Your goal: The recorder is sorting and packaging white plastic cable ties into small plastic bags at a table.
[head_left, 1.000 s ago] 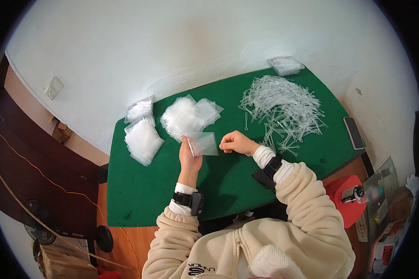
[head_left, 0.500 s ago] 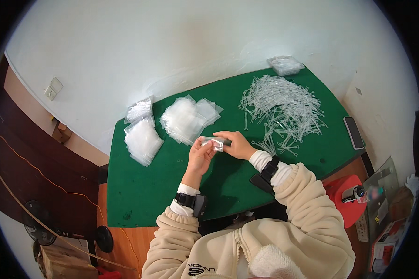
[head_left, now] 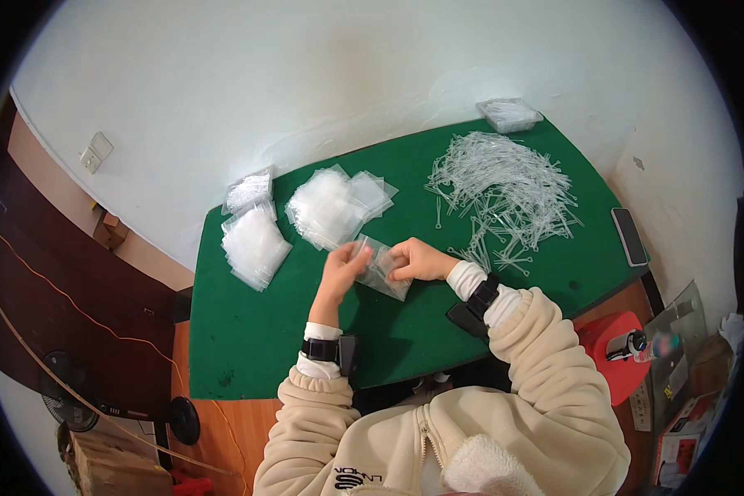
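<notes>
While the left hand (head_left: pixel 344 266) pinched the clear bag (head_left: pixel 378 282) mid-frame, the right hand (head_left: pixel 422 259) had fingers curled at its right side — gripping or not, unclear. It looked feather-light, limp, slippery, easily creased — best held by its edges.

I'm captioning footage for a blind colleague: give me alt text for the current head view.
A person's left hand and right hand handle a clear plastic bag over a green table. Piles of clear bags lie to the left and a heap of thin transparent pieces with looped ends to the right, near a phone.
</notes>
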Demonstrator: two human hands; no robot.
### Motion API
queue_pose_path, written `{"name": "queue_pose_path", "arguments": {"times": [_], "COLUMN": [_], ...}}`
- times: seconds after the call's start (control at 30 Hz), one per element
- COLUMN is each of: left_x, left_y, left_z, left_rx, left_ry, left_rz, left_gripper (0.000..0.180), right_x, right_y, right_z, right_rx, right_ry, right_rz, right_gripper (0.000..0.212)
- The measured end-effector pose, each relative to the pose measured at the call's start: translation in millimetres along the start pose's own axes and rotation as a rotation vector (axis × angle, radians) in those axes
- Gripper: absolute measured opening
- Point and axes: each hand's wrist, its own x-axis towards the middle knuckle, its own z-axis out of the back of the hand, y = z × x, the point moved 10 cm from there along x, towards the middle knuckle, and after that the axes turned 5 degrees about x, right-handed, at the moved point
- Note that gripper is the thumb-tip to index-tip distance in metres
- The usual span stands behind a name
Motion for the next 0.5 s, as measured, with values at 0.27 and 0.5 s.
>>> {"name": "queue_pose_path", "arguments": {"times": [0.27, 0.5], "left_x": [3.5, 2.1], "left_y": [16.4, 6.7], "left_z": [-5.4, 1.0], "left_rx": [0.174, 0.244], "left_ry": [0.07, -0.056], "left_rz": [-0.018, -0.026], "left_gripper": [0.026, 0.025], "right_x": [3.3, -5.3], "right_y": [15.5, 35.6], "right_z": [15.5, 32.3], "right_rx": [-0.23, -0.491], "right_ry": [-0.174, -0.349], "right_rz": [0.137, 0.252], "right_gripper": [0.021, 0.039]}}
